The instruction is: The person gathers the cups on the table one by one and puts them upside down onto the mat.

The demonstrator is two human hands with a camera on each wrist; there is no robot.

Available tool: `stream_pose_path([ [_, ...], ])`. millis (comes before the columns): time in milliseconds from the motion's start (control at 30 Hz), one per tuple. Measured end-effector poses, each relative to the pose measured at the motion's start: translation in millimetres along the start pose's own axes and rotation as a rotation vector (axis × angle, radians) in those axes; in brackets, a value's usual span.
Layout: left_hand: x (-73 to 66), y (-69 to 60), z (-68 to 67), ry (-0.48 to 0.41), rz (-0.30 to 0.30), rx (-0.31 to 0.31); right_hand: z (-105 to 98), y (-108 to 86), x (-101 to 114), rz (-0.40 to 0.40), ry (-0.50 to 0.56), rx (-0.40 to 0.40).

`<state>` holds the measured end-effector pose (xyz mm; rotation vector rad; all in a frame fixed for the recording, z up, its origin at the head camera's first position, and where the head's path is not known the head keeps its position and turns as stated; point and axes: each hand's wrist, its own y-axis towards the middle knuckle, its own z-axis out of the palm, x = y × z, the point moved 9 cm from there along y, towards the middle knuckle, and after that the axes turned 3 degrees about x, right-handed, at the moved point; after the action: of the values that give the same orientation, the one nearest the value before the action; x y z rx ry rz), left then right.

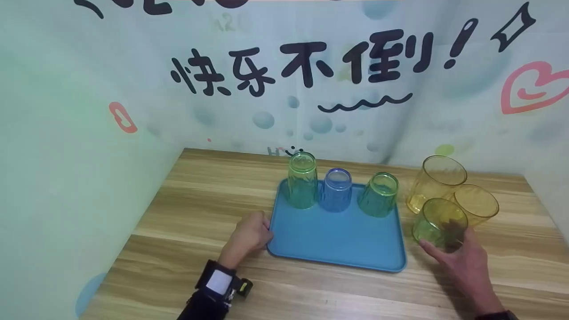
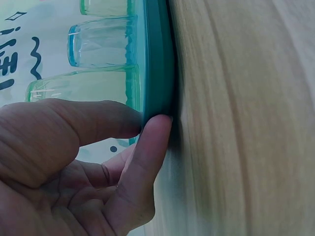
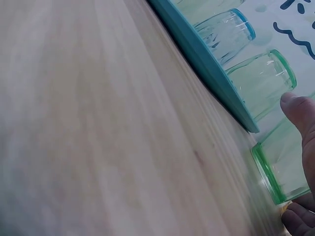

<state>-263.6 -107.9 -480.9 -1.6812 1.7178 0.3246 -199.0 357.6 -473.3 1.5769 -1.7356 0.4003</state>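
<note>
On the tray, pinched by left hand: three inverted glasses placed. Off it, apparently remaining: two amber glasses; green glass, gripped by right hand.

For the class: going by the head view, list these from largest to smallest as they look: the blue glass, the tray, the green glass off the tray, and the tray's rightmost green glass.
1. Tray
2. Green glass off the tray
3. Blue glass and rightmost green glass: too alike to rank
</note>
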Motion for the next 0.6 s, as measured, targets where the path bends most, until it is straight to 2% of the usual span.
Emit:
stream_pose_path([
  [300,1.4,0.5,0.4,-0.008,-0.023,0.0,4.3,1.7,0.6,0.012,-0.006,0.026],
  [500,1.5,-0.2,0.8,-0.019,-0.006,-0.002,4.6,1.5,-1.5,0.024,0.016,0.014],
  [600,-0.2,-0.4,-0.4,0.002,0.023,-0.015,4.8,1.4,-1.1,0.012,0.014,0.012],
])
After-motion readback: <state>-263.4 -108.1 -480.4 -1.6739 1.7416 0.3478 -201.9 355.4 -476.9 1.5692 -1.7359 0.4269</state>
